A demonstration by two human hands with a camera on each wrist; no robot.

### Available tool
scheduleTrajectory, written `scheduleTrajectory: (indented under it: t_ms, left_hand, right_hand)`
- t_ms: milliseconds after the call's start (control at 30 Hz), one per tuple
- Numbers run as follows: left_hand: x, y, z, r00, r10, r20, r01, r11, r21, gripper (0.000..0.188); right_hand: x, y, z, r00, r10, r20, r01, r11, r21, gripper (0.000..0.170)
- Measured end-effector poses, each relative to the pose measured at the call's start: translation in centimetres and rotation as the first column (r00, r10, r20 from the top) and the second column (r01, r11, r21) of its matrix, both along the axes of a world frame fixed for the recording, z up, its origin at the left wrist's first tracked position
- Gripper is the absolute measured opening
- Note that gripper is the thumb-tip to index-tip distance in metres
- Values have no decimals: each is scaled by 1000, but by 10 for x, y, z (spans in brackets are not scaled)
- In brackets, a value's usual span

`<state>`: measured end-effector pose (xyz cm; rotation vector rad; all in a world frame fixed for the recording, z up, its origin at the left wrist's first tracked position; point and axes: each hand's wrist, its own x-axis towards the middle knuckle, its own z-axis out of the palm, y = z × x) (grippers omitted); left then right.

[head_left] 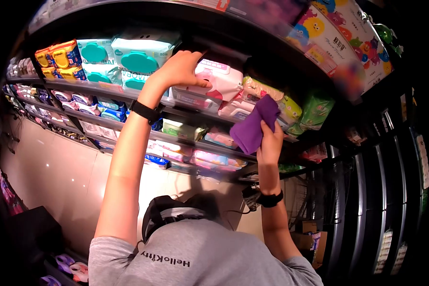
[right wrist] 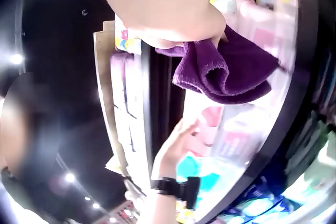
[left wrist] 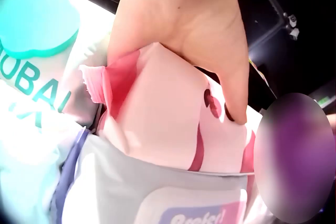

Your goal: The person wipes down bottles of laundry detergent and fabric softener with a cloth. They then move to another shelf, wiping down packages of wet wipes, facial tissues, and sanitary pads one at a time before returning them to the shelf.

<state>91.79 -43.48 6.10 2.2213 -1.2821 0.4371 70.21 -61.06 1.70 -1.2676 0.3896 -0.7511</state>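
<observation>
My left hand [head_left: 178, 71] reaches up to the shelf and grips a pink pack of wipes [head_left: 221, 78], its thumb along the pack's front. In the left wrist view this pink pack [left wrist: 163, 108] sits behind a grey-white pack [left wrist: 115, 176], and the left fingers are mostly hidden behind it. My right hand [head_left: 270, 143] holds a folded purple cloth [head_left: 253, 127] in front of the shelf, to the right of the pink pack. The cloth [right wrist: 231, 71] hangs in loose folds from the right hand in the right wrist view.
White packs with teal lids [head_left: 140, 62] stand left of the left hand, beside orange packs with yellow lids [head_left: 64, 55]. Green packs [head_left: 314, 112] are at the right end. An upper shelf carrying boxes printed with colourful cartoons [head_left: 343, 38] overhangs. Lower shelves [head_left: 86, 117] hold more packs.
</observation>
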Motion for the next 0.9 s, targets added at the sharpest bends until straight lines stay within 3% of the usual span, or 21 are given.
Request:
scheduleTrajectory:
  t_ms: [67, 100, 133, 167, 200, 233, 267, 333, 367, 400, 433, 467, 500, 567, 600, 667, 700, 733, 800, 867, 900]
  left_hand:
    - [13, 1, -1, 993, -91, -80, 92, 996, 12, 81]
    - [13, 3, 2, 991, -79, -105, 84, 996, 41, 74]
    - [10, 4, 11, 992, -76, -104, 81, 996, 45, 74]
    - [5, 3, 23, 974, -27, -225, 60, 988, 142, 65]
    - [4, 3, 31, 940, 35, -339, 49, 970, 236, 57]
    - [27, -5, 13, 956, -43, -291, 104, 975, 197, 55]
    - [22, -5, 20, 916, -36, -400, 137, 964, 227, 49]
    - [-1, 9, 31, 818, -82, -569, 116, 993, 23, 39]
    - [14, 3, 16, 868, -120, -482, 139, 990, 4, 35]
    - [28, 0, -2, 882, -238, -406, 206, 971, -122, 37]
    - [28, 1, 0, 919, -240, -314, 229, 971, -70, 35]
    - [28, 0, 2, 946, -238, -220, 240, 971, -19, 34]
    - [25, 0, 1, 926, -223, -306, 208, 975, -82, 35]
    - [23, 1, 0, 955, -151, -253, 150, 988, -23, 42]
    - [19, 3, 3, 959, -91, -267, 96, 995, 4, 45]
    - [12, 4, 7, 966, -77, -247, 78, 997, -3, 51]
    - [15, 3, 4, 966, -79, -247, 80, 997, -7, 52]
    - [18, 1, 0, 966, -82, -246, 82, 997, -11, 53]
    - [18, 1, -3, 967, -109, -228, 102, 994, -44, 53]
    - [8, 6, 1, 962, -57, -267, 51, 998, -29, 53]
    - [6, 5, -2, 998, -16, -61, 13, 999, -42, 53]
  right_hand:
    - [5, 18, 30, 992, 11, 124, 2, 995, -104, 28]
    - [10, 23, 42, 993, 30, 116, 16, 926, -376, 29]
    - [24, 33, 56, 953, 28, 300, 186, 729, -659, 39]
    - [23, 41, 73, 958, -100, 267, 284, 244, -927, 50]
    - [35, 48, 77, 943, -36, 332, 333, 6, -943, 54]
    - [43, 58, 83, 966, 10, 260, 259, -139, -956, 50]
    - [67, 59, 73, 973, 74, 221, 231, -200, -952, 53]
    - [93, 64, 54, 995, 38, 92, 99, -307, -946, 54]
    - [99, 65, 45, 1000, 13, -7, -4, -172, -985, 57]
    - [106, 65, 40, 994, 3, -108, -108, -34, -994, 59]
    - [104, 65, 41, 997, -19, -73, -75, -83, -994, 63]
    - [107, 62, 40, 999, 25, -34, -33, -51, -998, 63]
    - [107, 59, 41, 1000, 3, -29, -29, -42, -999, 60]
    - [98, 56, 52, 991, -107, -81, -80, 7, -997, 50]
    - [103, 43, 47, 988, -151, -33, -39, -39, -998, 45]
    - [102, 26, 44, 992, -118, 34, 40, 52, -998, 41]
    - [100, 22, 39, 989, -148, -21, -9, 82, -997, 40]
    - [99, 21, 34, 995, -74, 72, 74, 18, -997, 46]
    - [89, 29, 21, 985, -67, 158, 157, -10, -987, 52]
    - [76, 39, 9, 987, -52, 151, 149, -39, -988, 57]
    - [71, 44, 2, 985, -45, 164, 160, -73, -984, 58]
